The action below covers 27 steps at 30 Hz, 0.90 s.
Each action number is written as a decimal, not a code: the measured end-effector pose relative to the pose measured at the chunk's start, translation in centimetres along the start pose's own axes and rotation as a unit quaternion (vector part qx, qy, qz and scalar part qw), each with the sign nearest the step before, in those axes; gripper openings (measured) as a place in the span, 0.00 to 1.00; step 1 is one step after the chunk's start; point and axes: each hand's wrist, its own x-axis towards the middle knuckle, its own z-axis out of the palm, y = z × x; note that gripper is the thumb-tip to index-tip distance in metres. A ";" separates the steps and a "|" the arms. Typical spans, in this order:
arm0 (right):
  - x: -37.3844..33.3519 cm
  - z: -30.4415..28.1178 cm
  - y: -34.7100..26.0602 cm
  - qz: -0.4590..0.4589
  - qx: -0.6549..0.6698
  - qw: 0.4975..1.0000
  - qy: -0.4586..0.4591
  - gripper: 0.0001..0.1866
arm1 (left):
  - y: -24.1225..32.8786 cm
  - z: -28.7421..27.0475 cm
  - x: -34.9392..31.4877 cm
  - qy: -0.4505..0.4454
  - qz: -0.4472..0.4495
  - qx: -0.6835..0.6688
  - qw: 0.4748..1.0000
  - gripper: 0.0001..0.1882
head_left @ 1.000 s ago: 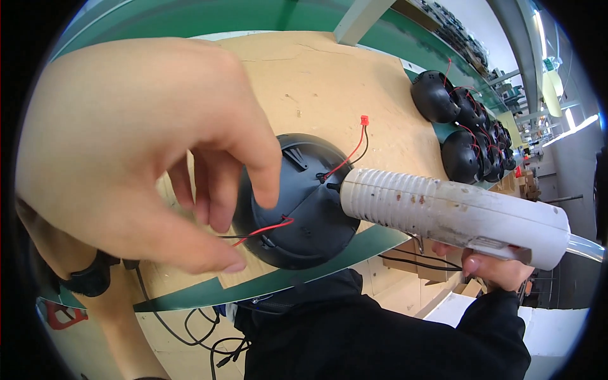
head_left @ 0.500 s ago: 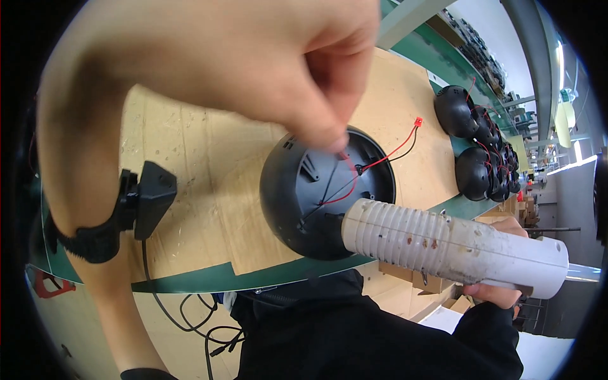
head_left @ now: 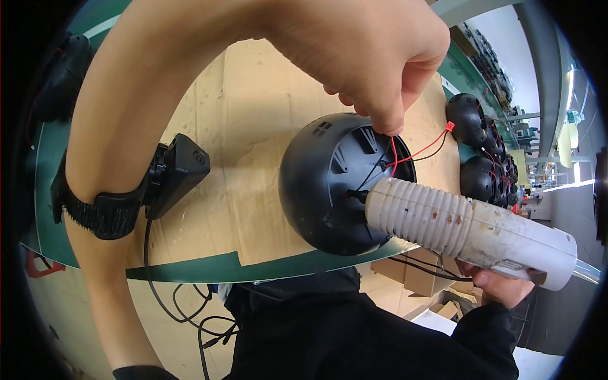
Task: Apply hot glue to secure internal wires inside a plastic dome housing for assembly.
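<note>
Head cam | grn bench covered w/ cardboard sheet | wht glue gun grasped by R hand | blk round shell set on cardboard nr front edge, wires contained, gun nozzle pointed in | red wire pinched by L hand fingertips above shell rim | red plug on lead from shell, seen beyond rim

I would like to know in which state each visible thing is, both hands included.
left hand: pinching a red wire
right hand: gripping the glue gun
glue gun: held, nozzle inside the black shell; power cannot be told
black shell: open, inside showing
red connector: unplugged
other shells: grouped together
wrist device: strapped on
brown board: flat, marked
</note>
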 end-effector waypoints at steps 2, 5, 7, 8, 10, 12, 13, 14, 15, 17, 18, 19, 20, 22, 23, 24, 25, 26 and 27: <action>-0.1 -0.1 0.1 -0.006 -0.011 1.000 0.002 0.48 | 0.4 -0.1 0.3 -0.043 -0.038 0.008 0.998 0.11; -0.1 -0.4 0.3 -0.015 -0.025 1.000 0.003 0.48 | 0.4 0.7 0.2 0.023 -0.035 0.003 0.999 0.11; -0.1 -0.6 0.4 -0.021 -0.033 0.999 0.002 0.49 | 0.6 0.7 0.5 0.008 -0.060 0.027 0.998 0.11; -0.1 -0.7 0.5 -0.025 -0.037 0.999 0.001 0.49 | 0.6 0.7 0.4 0.008 -0.061 0.027 0.998 0.11; 0.0 -0.9 0.7 -0.032 -0.045 0.998 0.001 0.49 | 0.6 0.7 0.2 0.013 -0.059 0.024 0.998 0.11; -0.1 -1.2 0.7 -0.038 -0.054 0.998 0.002 0.50 | 0.7 0.6 0.1 0.018 -0.057 0.021 0.998 0.11; 0.0 -1.4 0.8 -0.042 -0.058 0.997 0.001 0.50 | 1.1 0.9 0.0 0.020 -0.057 0.020 0.998 0.11; 0.0 -1.5 0.7 -0.046 -0.061 0.997 0.000 0.50 | 1.7 1.2 0.3 0.020 -0.058 0.019 0.998 0.11; 0.0 -1.6 0.7 -0.050 -0.065 0.997 -0.002 0.50 | 2.6 1.4 1.0 0.028 -0.145 0.047 0.988 0.11; -0.4 -2.2 0.3 -0.055 -0.074 0.996 0.006 0.51 | 2.8 1.2 1.1 0.037 -0.221 0.076 0.972 0.11; -0.7 -2.6 -0.1 -0.045 -0.100 0.994 -0.005 0.51 | 1.9 0.5 0.3 0.022 -0.134 0.061 0.989 0.11; 0.3 -1.0 -1.1 -0.033 -0.121 0.992 -0.026 0.51 | 1.2 0.3 -0.2 0.003 -0.056 0.042 0.998 0.12; 0.9 -0.3 -1.2 -0.032 -0.120 0.992 -0.032 0.51 | 0.5 0.6 -0.2 0.002 -0.060 0.039 0.997 0.12; 1.2 -1.5 0.5 -0.107 -0.165 0.978 -0.065 0.51 | -0.5 1.0 -0.7 -0.002 -0.066 0.027 0.997 0.11; 1.2 -2.4 1.2 -0.105 -0.164 0.978 -0.073 0.51 | -0.9 1.4 -0.9 -0.004 -0.070 0.019 0.997 0.11; 0.0 -2.8 0.4 -0.040 -0.136 0.990 -0.016 0.52 | -0.5 0.7 1.1 -0.016 -0.037 0.032 0.999 0.10; -0.1 -2.6 0.2 0.015 -0.106 0.994 0.000 0.53 | -0.8 1.0 0.3 -0.014 -0.040 0.027 0.999 0.10; 0.0 -2.4 0.3 0.013 -0.106 0.994 -0.008 0.53 | -1.0 1.3 -0.4 -0.012 -0.045 0.021 0.999 0.10; 0.3 -2.1 0.6 0.016 -0.116 0.993 -0.020 0.55 | -1.3 1.6 -1.1 -0.012 -0.051 0.015 0.999 0.10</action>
